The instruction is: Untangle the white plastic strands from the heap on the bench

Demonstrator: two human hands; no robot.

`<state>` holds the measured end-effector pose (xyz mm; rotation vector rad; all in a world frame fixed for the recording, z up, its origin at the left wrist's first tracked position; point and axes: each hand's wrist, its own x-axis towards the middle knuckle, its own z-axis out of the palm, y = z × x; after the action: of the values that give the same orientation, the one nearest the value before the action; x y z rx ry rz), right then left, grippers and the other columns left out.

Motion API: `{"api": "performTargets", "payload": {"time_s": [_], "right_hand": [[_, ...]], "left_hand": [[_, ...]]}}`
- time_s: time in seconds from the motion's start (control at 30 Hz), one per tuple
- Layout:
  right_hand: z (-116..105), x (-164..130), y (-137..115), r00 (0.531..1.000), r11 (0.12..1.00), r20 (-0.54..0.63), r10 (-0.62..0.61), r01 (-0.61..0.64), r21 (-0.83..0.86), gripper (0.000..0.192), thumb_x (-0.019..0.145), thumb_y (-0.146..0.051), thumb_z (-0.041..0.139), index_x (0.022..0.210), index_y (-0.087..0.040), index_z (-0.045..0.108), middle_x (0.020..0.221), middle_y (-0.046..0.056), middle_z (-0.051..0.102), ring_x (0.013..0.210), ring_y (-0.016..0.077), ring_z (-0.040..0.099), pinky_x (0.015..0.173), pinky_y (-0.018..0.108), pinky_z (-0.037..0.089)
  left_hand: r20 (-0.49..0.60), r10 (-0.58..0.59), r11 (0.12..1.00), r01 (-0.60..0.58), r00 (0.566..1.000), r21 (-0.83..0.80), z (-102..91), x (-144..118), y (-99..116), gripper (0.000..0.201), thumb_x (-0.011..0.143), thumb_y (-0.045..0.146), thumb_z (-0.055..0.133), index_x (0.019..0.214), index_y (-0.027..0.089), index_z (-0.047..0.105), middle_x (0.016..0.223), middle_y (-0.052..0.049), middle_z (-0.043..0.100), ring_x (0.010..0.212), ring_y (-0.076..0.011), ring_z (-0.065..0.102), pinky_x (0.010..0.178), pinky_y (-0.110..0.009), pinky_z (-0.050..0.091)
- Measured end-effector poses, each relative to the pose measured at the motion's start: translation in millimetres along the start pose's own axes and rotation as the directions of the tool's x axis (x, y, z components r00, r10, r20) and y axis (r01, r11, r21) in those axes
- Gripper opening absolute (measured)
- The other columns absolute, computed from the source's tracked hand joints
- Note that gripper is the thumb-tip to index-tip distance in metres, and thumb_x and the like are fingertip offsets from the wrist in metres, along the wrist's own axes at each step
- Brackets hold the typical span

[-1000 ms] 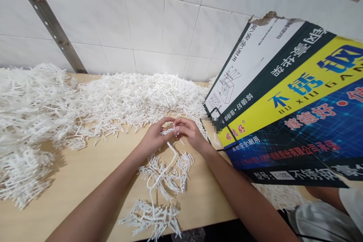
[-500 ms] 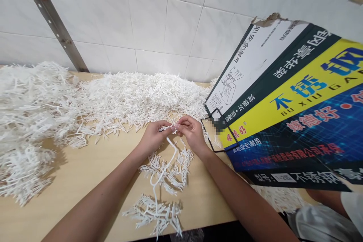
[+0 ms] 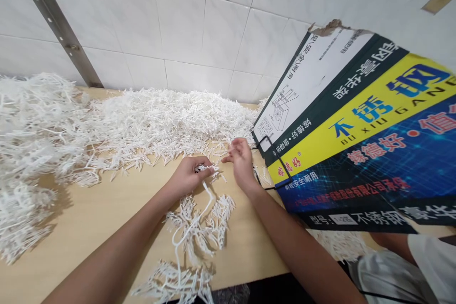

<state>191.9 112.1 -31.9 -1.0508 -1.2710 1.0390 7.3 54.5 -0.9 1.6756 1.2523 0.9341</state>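
Note:
A thin white cord [image 3: 209, 198] with small branched white tufts runs down from my left hand [image 3: 190, 175], whose thumb and fingers pinch a tuft at its upper end. Lower on the cord, more branched tufts [image 3: 223, 223] lie on the pale wooden table [image 3: 117, 213], and another tuft [image 3: 174, 280] spreads at the table's front edge. To the right, my right hand [image 3: 242, 164] is raised a short way from the left one, its fingers loosely bent and apart. Nothing shows clearly between them.
A long heap of white branched pieces [image 3: 171, 123] lies along the tiled wall [image 3: 185, 23]. A large printed cardboard panel [image 3: 359, 147] stands at the right, with a black wire frame [image 3: 280, 164] at its near corner. Another person's sleeve [image 3: 429, 261] shows beyond it.
My right hand has parted from the left hand and its fingers have loosened. The left hand still grips the tuft. The whole view has shifted slightly.

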Motion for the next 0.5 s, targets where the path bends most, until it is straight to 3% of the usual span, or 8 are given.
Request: {"api": "performTargets", "payload": {"time_s": [0.13,0.23,0.37,0.5], "right_hand": [[3.6,-9.4,-17.0,0.937,0.946,0.284,-0.204,0.263,-0.188,0.015,0.097,-0.032,0.059,0.095,-0.024,0.071,0.118,0.008,0.067,0.116,0.0244,0.063,0.093,0.036,0.054],[4.6,-15.9,-23.5,0.915,0.961,0.370,-0.160,0.230,-0.154,0.023,0.101,-0.036,0.055,0.107,-0.024,0.074,0.104,0.006,0.073,0.098,0.0220,0.069,0.088,0.035,0.054],[3.6,-15.1,-15.8,0.927,0.977,0.366,-0.082,0.147,-0.154,0.018,0.093,-0.039,0.069,0.097,-0.022,0.075,0.090,0.004,0.074,0.079,0.0198,0.068,0.072,0.031,0.052],[1.4,-13.0,-6.2,0.958,0.972,0.266,-0.107,0.157,-0.177,0.028,0.098,-0.047,0.063,0.088,-0.022,0.068,0.077,0.001,0.065,0.069,0.0169,0.059,0.064,0.028,0.047]], "left_hand": [[-0.091,0.015,0.999,-0.019,0.996,-0.042,1.4,0.1,-0.1,0.027,0.089,0.043,0.067,0.103,0.021,0.072,0.098,-0.003,0.075,0.086,-0.0207,0.066,0.079,-0.031,0.048],[-0.138,-0.023,0.993,0.007,0.990,-0.118,3.6,-0.1,-3.1,0.034,0.088,0.044,0.070,0.113,0.022,0.064,0.099,-0.003,0.074,0.073,-0.0159,0.062,0.066,-0.026,0.045],[-0.121,-0.095,0.963,0.061,0.988,-0.262,4.5,-0.8,-6.5,0.046,0.085,0.050,0.075,0.116,0.024,0.054,0.088,0.001,0.070,0.052,-0.0085,0.048,0.048,-0.021,0.033],[-0.111,-0.098,0.957,0.063,0.989,-0.284,2.6,0.8,-5.1,0.054,0.075,0.045,0.084,0.117,0.024,0.056,0.078,0.005,0.061,0.053,-0.0078,0.046,0.049,-0.019,0.033]]}}
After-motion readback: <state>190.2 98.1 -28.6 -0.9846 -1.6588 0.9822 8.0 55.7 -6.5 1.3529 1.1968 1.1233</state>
